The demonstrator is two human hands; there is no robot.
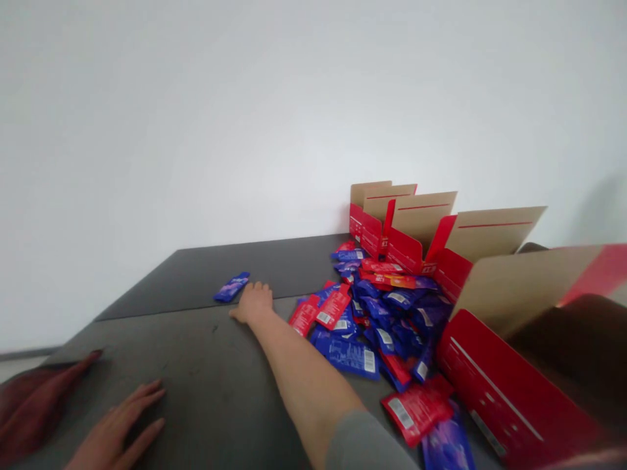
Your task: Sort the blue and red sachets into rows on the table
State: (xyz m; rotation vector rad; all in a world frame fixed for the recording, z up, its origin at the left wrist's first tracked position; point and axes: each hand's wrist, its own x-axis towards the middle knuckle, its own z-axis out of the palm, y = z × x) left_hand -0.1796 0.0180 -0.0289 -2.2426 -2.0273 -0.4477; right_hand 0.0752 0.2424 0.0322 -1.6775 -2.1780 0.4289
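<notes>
My right hand (253, 303) reaches far over the dark grey table (196, 352), palm down, fingers apart and holding nothing. Just to its left lies a blue-purple packet (232, 287), lying flat; whether the fingertips touch it I cannot tell. Low on the left, my left hand (120, 427) rests open near the table surface, its thumb and fingers spread. Right of my forearm spreads a heap of packets, among them a blue one (350, 356) and a red one (334, 307). At the near end, another red packet (420, 410) overlaps a purple packet (448, 444).
A row of several red cardboard boxes with raised brown flaps lines the right side; the nearest red box (509, 391) stands beside the heap. A dark red cloth-like thing (42, 405) lies at the left edge. Behind the table rises a white wall (245, 117).
</notes>
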